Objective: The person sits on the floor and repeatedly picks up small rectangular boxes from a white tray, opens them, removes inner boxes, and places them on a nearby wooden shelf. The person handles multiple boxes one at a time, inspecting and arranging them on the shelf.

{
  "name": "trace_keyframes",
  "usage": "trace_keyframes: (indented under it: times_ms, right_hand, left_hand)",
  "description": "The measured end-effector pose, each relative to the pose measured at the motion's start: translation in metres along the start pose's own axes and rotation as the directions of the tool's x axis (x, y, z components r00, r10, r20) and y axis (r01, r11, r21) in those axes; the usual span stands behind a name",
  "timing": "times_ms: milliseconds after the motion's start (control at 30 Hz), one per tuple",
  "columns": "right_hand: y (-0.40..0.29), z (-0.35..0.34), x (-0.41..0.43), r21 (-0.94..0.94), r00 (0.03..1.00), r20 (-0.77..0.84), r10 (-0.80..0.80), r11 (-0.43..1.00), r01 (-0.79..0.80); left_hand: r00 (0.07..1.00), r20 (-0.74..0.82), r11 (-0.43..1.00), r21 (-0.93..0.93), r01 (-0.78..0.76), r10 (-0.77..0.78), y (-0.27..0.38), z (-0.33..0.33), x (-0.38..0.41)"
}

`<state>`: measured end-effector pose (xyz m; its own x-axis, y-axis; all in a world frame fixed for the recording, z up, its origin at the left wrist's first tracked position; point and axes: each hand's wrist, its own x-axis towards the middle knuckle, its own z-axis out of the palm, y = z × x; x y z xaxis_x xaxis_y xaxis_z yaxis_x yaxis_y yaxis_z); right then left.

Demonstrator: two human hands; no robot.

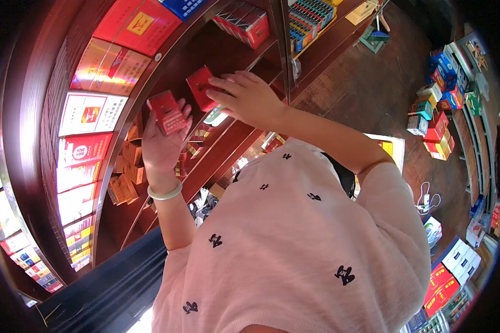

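Observation:
My left hand, with a pale bangle at its wrist, holds a small red cigarette pack lying over the palm and fingers. My right hand has its fingertips on the right edge of a second red pack; its thumb is hidden from view. This second pack is tilted, a little apart from the first. Both hands are over the dark wooden shelving of a cabinet. Beneath the right hand shows part of a green and white item.
Stacked red packs stand on the shelf above, beside a tray of colourful small packs. Boxed cartons line the left display. Orange boxes sit inside the cabinet. On the right floor are piled cartons and a power strip.

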<state>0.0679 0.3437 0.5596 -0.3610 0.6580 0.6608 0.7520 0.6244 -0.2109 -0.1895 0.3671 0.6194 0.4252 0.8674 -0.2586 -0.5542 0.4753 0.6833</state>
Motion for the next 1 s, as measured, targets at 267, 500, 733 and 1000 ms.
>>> trace_keyframes:
  times_ms: [267, 500, 733, 1000]
  right_hand:
    - [-0.008, -0.015, 0.002, 0.598, 0.91, -0.204, 0.362, 0.782, -0.177]
    - [-0.038, -0.012, 0.004, 0.949, 0.792, 0.096, 0.603, 0.184, -0.256]
    - [-0.039, -0.024, 0.003, 0.496, 0.934, -0.148, 0.326, 0.842, -0.215]
    - [-0.032, -0.014, -0.001, 0.542, 0.971, -0.105, 0.213, 0.831, -0.124]
  left_hand:
    - [0.997, 0.048, 0.997, 0.064, 0.052, -0.055, -0.021, 0.041, 0.002]
    - [0.995, 0.104, 1.0, 0.003, 0.004, -0.004, -0.037, 0.06, -0.003]
    - [0.993, 0.065, 0.989, 0.105, -0.106, 0.099, -0.046, 0.074, -0.005]
    - [0.983, -0.088, 0.94, 0.317, -0.128, 0.164, -0.054, 0.07, 0.003]
